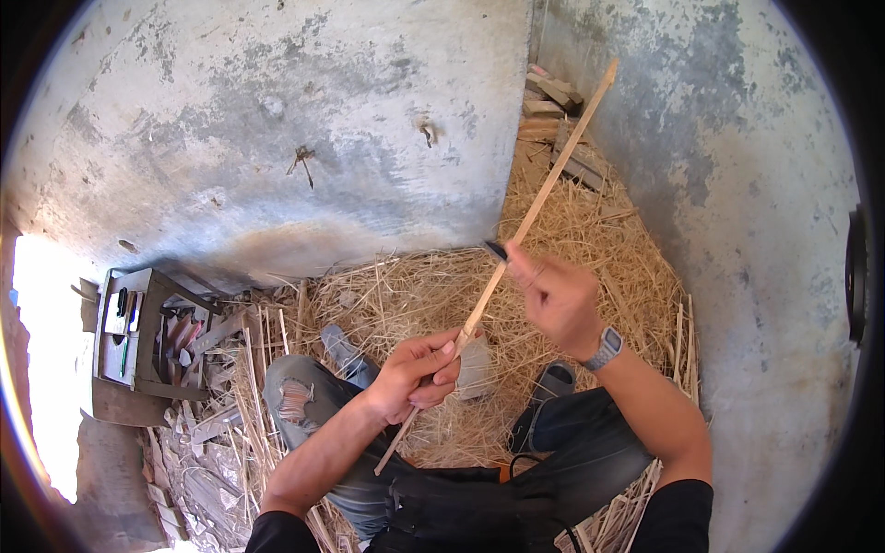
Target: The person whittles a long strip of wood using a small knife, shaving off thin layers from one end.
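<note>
A long, pale split strip of bamboo or wood (553,175) runs slantwise from over my lap up toward the far right. My left hand (419,373) is closed round its lower part, with the thin tail end sticking out below the fist. Farther up the strip, my right hand (558,300), with a watch on the wrist, has its fingers curled round a small knife. Only the dark blade (496,250) shows, lying across the strip; the handle is hidden in the fist.
Straw-like shavings (590,249) cover the floor round my legs. A small wooden stand (138,346) with pens and tools is at the left. Loose wood pieces (553,92) lie in the far corner. Walls (765,230) rise ahead and at the right, and long strips (687,346) stand beside the right wall.
</note>
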`<action>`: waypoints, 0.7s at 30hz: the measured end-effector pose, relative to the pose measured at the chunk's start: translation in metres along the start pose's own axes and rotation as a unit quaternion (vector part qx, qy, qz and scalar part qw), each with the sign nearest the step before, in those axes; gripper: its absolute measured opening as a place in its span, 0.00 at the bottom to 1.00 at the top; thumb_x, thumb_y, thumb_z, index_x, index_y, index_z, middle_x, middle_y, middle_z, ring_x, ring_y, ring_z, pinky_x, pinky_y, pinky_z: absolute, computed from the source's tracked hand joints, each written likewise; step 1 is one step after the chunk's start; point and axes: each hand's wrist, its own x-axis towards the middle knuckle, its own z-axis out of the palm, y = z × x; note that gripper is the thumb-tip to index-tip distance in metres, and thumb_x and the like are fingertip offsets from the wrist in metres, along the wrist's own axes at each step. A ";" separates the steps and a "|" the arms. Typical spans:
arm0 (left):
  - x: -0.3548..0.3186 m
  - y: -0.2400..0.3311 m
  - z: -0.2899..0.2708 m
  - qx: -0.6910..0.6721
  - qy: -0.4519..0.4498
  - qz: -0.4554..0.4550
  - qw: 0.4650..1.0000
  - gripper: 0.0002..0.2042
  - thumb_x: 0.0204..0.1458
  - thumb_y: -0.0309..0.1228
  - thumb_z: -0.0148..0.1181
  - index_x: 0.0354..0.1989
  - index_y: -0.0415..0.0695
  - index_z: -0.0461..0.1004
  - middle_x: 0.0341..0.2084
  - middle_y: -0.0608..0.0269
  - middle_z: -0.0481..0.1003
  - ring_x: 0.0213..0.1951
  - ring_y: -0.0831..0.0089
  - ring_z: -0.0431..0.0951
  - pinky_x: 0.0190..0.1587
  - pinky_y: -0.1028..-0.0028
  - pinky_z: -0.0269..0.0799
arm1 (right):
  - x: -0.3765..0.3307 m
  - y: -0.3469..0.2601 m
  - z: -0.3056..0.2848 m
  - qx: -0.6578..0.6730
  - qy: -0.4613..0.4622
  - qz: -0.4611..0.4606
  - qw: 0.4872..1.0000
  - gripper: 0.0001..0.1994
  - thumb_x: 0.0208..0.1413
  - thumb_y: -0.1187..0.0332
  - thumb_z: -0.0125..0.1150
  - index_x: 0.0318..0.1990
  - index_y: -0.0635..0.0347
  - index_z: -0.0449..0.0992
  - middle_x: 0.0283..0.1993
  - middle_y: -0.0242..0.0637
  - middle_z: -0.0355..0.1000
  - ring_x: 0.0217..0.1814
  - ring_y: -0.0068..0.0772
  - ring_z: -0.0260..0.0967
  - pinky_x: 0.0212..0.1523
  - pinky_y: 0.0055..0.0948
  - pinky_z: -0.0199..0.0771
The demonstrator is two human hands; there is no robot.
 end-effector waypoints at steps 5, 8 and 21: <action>0.000 0.002 -0.001 -0.015 -0.002 -0.001 1.000 0.23 0.71 0.34 0.44 0.70 0.38 0.57 0.20 0.72 0.59 0.12 0.88 0.54 0.13 0.83 0.47 | -0.001 0.005 0.006 -0.007 0.034 0.003 0.999 0.21 0.53 0.81 0.64 0.55 0.54 0.81 0.24 0.40 0.75 0.20 0.31 0.70 0.21 0.27 0.68; -0.002 0.003 -0.003 -0.006 0.007 0.007 1.000 0.23 0.70 0.34 0.44 0.70 0.38 0.57 0.20 0.72 0.59 0.12 0.88 0.53 0.13 0.84 0.46 | -0.010 -0.008 0.012 0.016 -0.034 -0.009 0.999 0.24 0.51 0.82 0.63 0.57 0.54 0.80 0.26 0.39 0.77 0.22 0.29 0.72 0.21 0.28 0.69; 0.000 0.006 0.000 -0.031 -0.009 -0.001 0.999 0.23 0.70 0.32 0.46 0.69 0.36 0.57 0.19 0.71 0.59 0.12 0.89 0.52 0.13 0.84 0.44 | 0.019 0.012 -0.007 0.013 0.089 0.133 0.987 0.06 0.61 0.70 0.66 0.38 0.63 0.82 0.24 0.33 0.78 0.18 0.17 0.67 0.20 0.19 0.62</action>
